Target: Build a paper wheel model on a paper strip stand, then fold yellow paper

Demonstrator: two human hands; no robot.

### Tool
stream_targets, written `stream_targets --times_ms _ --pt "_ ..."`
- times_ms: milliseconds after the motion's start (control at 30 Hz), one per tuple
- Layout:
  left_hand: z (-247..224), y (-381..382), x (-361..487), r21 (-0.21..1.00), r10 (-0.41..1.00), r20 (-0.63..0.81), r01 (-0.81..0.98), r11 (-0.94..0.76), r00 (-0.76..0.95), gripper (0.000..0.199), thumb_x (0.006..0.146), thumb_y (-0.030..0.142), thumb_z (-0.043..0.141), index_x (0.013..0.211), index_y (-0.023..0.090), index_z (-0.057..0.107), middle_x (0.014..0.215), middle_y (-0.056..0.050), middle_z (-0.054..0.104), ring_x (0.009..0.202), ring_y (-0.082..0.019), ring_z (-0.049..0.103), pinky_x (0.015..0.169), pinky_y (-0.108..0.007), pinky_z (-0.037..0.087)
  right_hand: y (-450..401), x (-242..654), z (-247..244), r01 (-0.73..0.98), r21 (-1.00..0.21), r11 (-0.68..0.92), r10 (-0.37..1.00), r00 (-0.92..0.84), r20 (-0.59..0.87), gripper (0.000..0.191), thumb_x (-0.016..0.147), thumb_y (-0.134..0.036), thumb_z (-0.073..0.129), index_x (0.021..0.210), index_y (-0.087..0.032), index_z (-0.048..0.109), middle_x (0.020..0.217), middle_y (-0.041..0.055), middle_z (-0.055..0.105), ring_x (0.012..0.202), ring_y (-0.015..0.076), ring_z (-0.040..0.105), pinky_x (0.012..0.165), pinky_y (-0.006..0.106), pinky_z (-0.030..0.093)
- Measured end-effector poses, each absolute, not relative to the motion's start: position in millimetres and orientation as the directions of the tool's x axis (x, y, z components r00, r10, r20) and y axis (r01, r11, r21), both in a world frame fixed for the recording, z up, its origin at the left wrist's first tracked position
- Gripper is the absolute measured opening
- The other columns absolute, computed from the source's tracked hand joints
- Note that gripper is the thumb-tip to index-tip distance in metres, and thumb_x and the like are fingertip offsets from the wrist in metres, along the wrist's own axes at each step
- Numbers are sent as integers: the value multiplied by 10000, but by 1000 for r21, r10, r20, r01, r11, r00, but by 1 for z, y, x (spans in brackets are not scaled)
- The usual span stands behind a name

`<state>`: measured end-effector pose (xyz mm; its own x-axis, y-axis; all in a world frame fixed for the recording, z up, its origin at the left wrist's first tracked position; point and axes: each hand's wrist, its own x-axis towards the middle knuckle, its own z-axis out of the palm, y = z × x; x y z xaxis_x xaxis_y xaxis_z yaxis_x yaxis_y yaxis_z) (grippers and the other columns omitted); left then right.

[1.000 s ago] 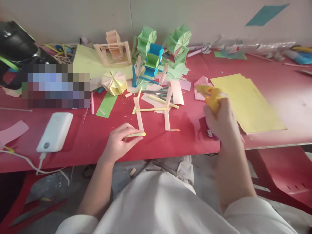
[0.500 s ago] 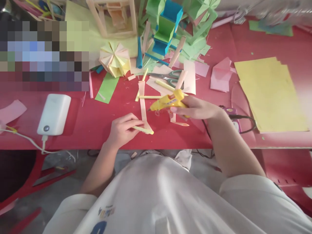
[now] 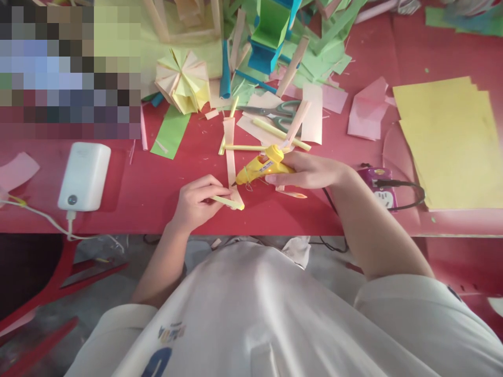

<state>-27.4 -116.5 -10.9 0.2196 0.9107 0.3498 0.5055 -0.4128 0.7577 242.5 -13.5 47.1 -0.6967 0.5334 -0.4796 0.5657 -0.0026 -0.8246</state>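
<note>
My left hand pinches a thin pale-yellow paper stick low over the table. This stick meets the near end of a peach paper strip, which runs away from me. In my right hand is a yellow hot glue gun, its nozzle pointing left and down at the peach strip, close to my left fingertips. Thin strands of glue hang under the nozzle. Whether the tip touches the strip I cannot tell. Another yellow paper stick lies crosswise near the strip's far end.
Scissors lie among paper scraps behind the glue gun. A folded paper rosette and a green paper piece are at left. A white power bank sits far left; yellow sheets and a purple power strip are at right.
My right hand has brought the glue gun left and down, its nozzle now close to the peach strip. My left hand keeps its hold on the yellow paper stick. The view has shifted slightly.
</note>
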Motion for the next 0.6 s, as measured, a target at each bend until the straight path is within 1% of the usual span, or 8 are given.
stream_targets --times_ms 100,300,467,600 --pt "-9 -116 -27 756 911 348 509 -411 219 92 865 315 737 876 240 787 765 -28 692 625 -117 585 560 -256 451 -14 242 46 571 -821 2 536 -693 -481 318 874 -529 655 938 -221 699 837 32 684 774 180 620 665 286 482" --pt "-3 -114 -26 754 910 342 508 -415 235 62 861 280 741 864 241 789 744 -20 689 622 -115 590 570 -255 464 -14 242 45 557 -825 92 498 -743 -446 371 914 -542 590 1037 -206 689 859 37 684 763 179 619 662 295 484" --pt "-3 -114 -26 750 907 345 511 -420 240 60 862 275 741 860 237 788 744 -19 693 623 -114 595 569 -252 462 -16 241 47 619 -784 54 544 -676 -497 319 878 -520 670 960 -216 719 771 22 671 716 165 604 621 273 462" --pt "-5 -113 -27 734 885 389 493 -466 257 43 855 233 743 865 225 785 750 -20 697 619 -106 596 562 -240 455 -16 241 47 604 -791 98 534 -703 -470 343 895 -540 643 982 -214 707 772 19 666 694 154 592 598 266 449"
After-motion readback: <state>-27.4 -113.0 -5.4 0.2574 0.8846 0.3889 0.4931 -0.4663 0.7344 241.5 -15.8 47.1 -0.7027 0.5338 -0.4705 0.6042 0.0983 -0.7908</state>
